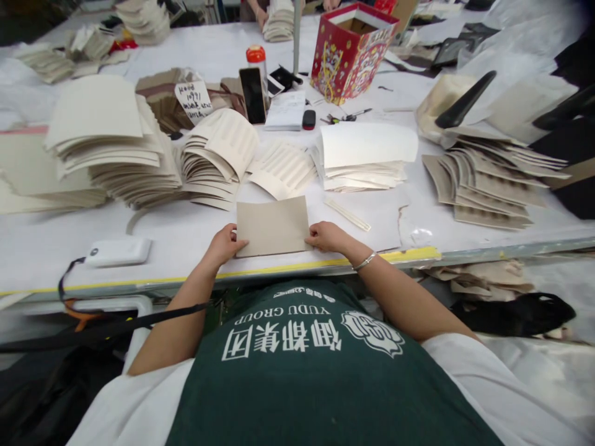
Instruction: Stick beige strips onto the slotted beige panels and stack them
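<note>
A flat grey-beige panel (pixel 272 227) lies at the table's front edge, its plain side up. My left hand (pixel 225 245) pinches its left edge, thumb on top. At the opposite edge my right hand (pixel 326 237) is closed on the panel, its fingers curled. Just beyond it is a small fan of cream pieces (pixel 283 168) with raised strips. A stack of white-topped sheets (pixel 369 152) stands to the right of that fan. Closer to my right hand lies a narrow pale strip (pixel 348 215), apart from the fingers.
Tall stacks of cream panels (pixel 100 118) and curved pieces (pixel 222 145) stand on the left. More grey panels (pixel 483 179) fan out at right. A white power bank (pixel 119 253) sits near the front edge. Behind are a phone (pixel 253 95), a red box (pixel 346 59) and another person's hand (pixel 261 17).
</note>
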`<state>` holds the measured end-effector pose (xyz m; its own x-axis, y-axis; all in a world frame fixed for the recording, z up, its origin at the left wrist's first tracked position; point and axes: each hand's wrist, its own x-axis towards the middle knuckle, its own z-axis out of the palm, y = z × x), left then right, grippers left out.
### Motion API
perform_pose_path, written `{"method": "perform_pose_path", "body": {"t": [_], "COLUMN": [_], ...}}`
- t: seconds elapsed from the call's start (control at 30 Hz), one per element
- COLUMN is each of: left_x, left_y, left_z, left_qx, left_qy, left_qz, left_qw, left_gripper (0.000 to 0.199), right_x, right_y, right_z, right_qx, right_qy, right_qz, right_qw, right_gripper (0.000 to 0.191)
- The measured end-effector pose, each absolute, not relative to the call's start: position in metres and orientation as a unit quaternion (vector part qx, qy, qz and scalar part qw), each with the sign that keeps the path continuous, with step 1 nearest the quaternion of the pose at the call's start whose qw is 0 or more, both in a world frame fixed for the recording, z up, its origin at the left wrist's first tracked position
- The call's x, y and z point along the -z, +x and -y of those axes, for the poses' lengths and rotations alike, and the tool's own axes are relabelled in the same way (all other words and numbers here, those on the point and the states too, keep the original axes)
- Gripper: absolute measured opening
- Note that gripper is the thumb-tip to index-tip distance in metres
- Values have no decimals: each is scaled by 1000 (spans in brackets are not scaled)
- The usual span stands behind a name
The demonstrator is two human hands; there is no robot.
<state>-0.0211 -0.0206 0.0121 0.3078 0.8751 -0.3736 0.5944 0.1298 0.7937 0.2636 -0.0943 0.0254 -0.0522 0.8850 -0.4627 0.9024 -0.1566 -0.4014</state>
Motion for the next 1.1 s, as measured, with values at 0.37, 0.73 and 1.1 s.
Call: {"method": "perform_pose_path", "body": {"t": [0.37,0.73,1.1], "left_x": [-8,-15,-13], "left_y": [-24,-17,-12], "left_z": [26,37,46], "left_qx": [-143,-89,-24], "left_qy": [685,771,992], "left_qz": [-578,-579,-116], "left_qw": [420,249,-41], "left_gripper": [37,50,38], "right_x": [-22,-26,-27], "right_y": [261,261,267], "right_z": [97,96,88], "right_qx": [324,324,325], "right_qy": [696,693,677], "right_qz": [-641,-644,-660], "right_qw": [12,2,8], "right_gripper": [17,15,19]}}
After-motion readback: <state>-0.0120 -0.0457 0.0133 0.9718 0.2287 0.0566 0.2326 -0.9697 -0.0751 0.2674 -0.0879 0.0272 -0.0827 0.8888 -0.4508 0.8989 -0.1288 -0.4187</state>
